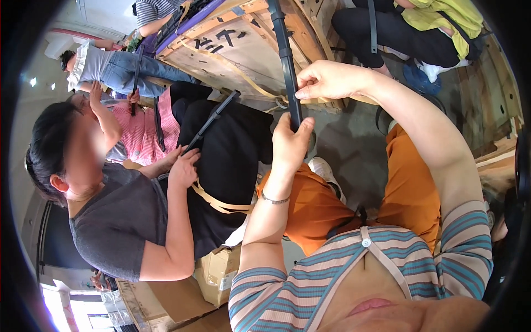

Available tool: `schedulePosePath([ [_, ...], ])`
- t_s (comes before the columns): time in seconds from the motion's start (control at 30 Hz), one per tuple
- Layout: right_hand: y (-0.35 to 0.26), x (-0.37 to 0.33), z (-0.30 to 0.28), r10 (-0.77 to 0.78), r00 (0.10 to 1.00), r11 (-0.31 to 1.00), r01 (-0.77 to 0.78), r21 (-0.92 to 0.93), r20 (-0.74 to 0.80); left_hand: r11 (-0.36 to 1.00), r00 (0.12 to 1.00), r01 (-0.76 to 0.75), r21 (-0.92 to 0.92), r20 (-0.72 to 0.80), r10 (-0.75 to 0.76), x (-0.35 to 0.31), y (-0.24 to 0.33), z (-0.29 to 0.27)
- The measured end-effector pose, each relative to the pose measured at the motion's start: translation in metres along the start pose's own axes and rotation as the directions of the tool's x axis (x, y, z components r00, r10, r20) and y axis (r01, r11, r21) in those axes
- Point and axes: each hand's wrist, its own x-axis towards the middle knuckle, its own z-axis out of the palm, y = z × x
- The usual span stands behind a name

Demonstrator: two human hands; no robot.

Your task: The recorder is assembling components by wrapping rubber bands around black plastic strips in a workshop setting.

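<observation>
I hold a long thin black strip (286,55) that runs up out of the top of the view. My left hand (290,143) grips its lower end, thumb against it. My right hand (327,80) pinches the strip a little higher, fingers curled around it. Both hands are above my lap, over my orange trousers (406,188). A bracelet sits on my left wrist.
A person in a grey top (119,218) sits at my left, holding a similar black strip (210,119). Wooden crates (232,47) stand ahead, with more people behind. A cardboard box (215,271) is on the floor at lower left. Another seated person is at the upper right.
</observation>
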Motion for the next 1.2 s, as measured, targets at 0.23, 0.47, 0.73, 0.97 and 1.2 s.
schedulePosePath([
  [0.23,-0.005,-0.003,0.0,0.123,0.986,0.92,-0.156,0.36,0.113,0.963,0.997,-0.006,-0.269,-0.071,-0.013,-0.007,0.009,-0.004],
  [0.47,-0.027,-0.022,0.002,0.008,0.987,0.953,-0.057,0.297,0.163,0.929,0.99,-0.135,-0.344,-0.081,0.114,-0.016,0.022,-0.01],
  [0.73,-0.042,-0.031,0.01,-0.193,0.973,0.974,0.173,-0.149,-0.13,0.756,0.944,-0.215,-0.618,0.065,0.322,-0.018,0.02,-0.025],
  [0.97,-0.046,-0.029,0.015,-0.254,0.957,0.964,0.239,-0.116,-0.141,0.627,0.883,-0.144,-0.766,0.187,0.431,-0.017,0.022,-0.028],
  [1.2,-0.044,-0.026,0.014,-0.302,0.939,0.95,0.281,-0.136,-0.165,0.518,0.852,0.011,-0.855,0.278,0.442,-0.018,0.028,-0.027],
])
